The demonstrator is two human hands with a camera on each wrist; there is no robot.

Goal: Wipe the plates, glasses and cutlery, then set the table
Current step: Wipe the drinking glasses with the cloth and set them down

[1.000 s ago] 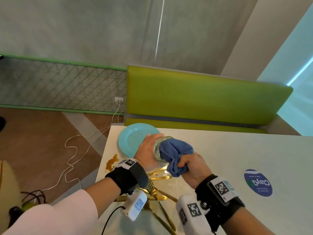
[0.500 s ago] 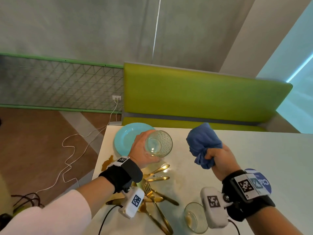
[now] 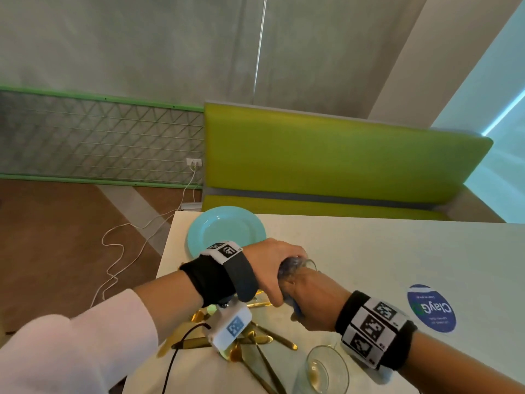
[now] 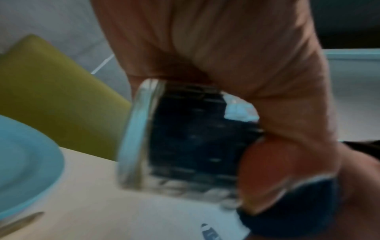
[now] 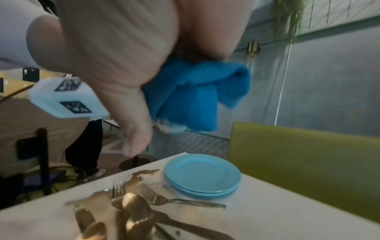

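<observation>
Blue cloth (image 5: 191, 97) is stuffed inside the tilted glass (image 4: 185, 139), clutched by the right hand (image 3: 315, 302), while the glass is grasped by the left hand (image 3: 272, 265) above the tabletop (image 3: 383, 251), near stacked turquoise plates (image 5: 202, 174).

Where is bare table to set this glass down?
Bare table runs from the plates right to the blue sticker. The near left is crowded: gold cutlery, a brown spill, the second glass.
</observation>
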